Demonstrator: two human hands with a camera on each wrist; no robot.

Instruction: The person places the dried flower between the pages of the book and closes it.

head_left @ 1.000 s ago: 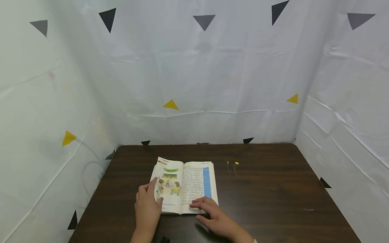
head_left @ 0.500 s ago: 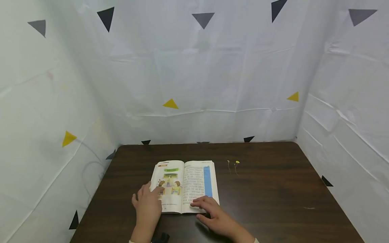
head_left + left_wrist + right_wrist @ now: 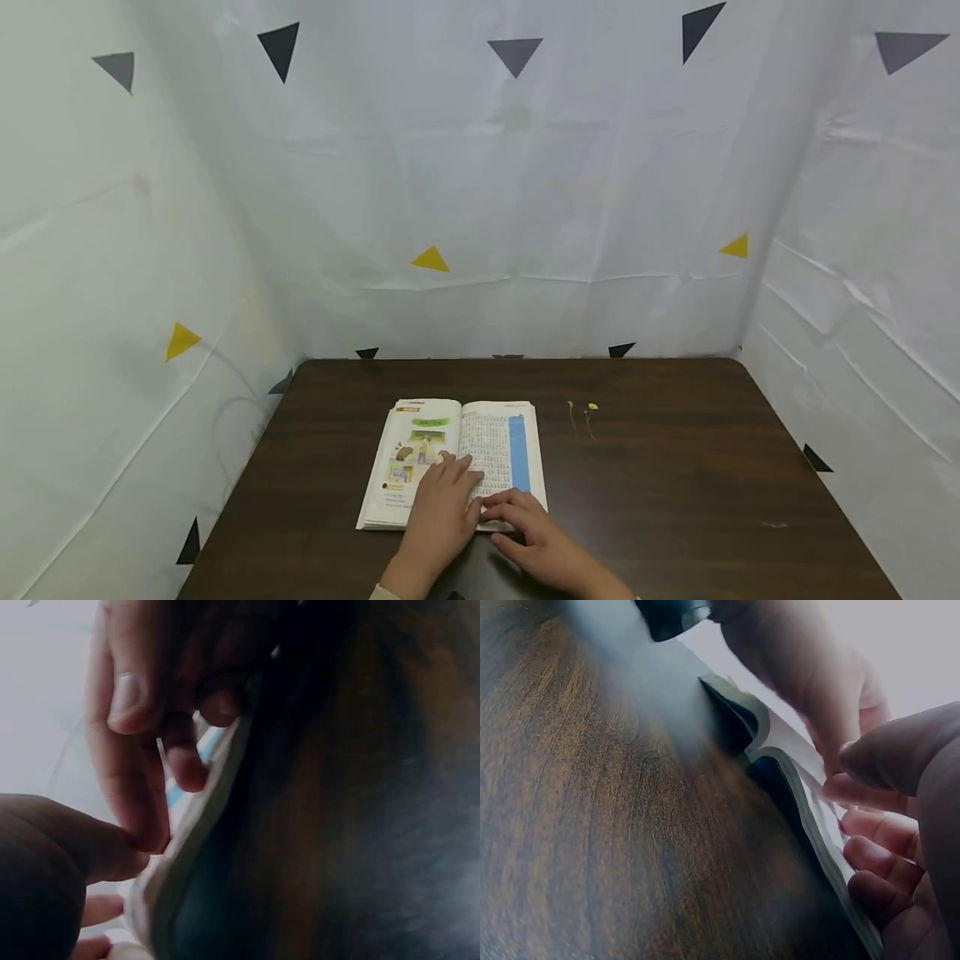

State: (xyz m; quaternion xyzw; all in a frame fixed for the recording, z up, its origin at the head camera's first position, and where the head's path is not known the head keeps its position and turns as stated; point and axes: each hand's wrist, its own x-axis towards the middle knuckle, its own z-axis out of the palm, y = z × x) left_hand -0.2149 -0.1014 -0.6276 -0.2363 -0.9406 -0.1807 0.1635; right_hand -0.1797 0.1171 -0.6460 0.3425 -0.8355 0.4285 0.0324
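An open book (image 3: 401, 467) lies on the dark wooden table, with coloured drawings on its left page and rows of small print beside a blue strip on its right page. My left hand (image 3: 445, 510) lies across the book's lower middle, its fingers reaching over the fold onto the right page. Close beside it, my right hand (image 3: 534, 537) rests with relaxed fingers on the lower edge of the right page. The two hands meet near that edge, left thumb (image 3: 112, 855) against a right fingertip in the left wrist view. Part of the drawings and print is hidden beneath the left hand.
Two small yellow flowers (image 3: 590, 408) on thin stems lie to the right of the book. The wooden tabletop (image 3: 675, 483) extends to both sides. White sheeting (image 3: 562, 192) with black, grey and yellow triangles closes off the back and sides.
The lifted upper-left page corner has come down flat. My left hand has moved right, from the left page's outer edge to the fold, next to the right hand, which stays nearly in place.
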